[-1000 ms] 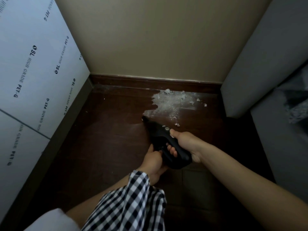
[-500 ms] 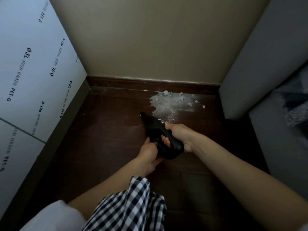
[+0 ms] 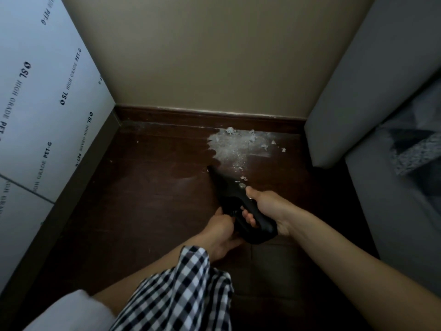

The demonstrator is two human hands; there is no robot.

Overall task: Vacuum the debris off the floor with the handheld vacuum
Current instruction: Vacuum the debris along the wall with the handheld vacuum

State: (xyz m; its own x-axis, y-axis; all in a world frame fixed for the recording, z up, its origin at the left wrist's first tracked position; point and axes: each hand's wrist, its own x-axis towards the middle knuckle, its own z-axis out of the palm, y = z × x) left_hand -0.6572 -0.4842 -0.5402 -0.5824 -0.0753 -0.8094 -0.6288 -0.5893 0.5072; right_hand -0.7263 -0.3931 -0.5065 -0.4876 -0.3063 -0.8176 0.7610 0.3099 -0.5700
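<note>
A right hand [image 3: 267, 210] grips the loop handle of a black handheld vacuum [image 3: 238, 206], fingers wrapped through the handle and thumb lying along the top near a small round button. The left hand [image 3: 220, 231] is closed against the underside of the vacuum's body, just beside the right-hand fingers, steadying it. A black-and-white checked sleeve [image 3: 181, 295] hangs loose over the left forearm.

The vacuum points away from the person, its narrow nozzle tip low over a dark wooden floor [image 3: 143, 199]. The tip sits at the near left edge of a patch of pale debris [image 3: 235, 146], a mix of white powder and small crumpled scraps. The patch spreads from the nozzle back to a dark baseboard [image 3: 202, 115] at the foot of a beige wall [image 3: 214, 56]. A few loose flecks lie beside the vacuum's top.

To the left stands a white panel [image 3: 43, 103] printed with "SL HIGH GRADE PET-G". To the right is a grey upholstered furniture edge [image 3: 358, 103].
</note>
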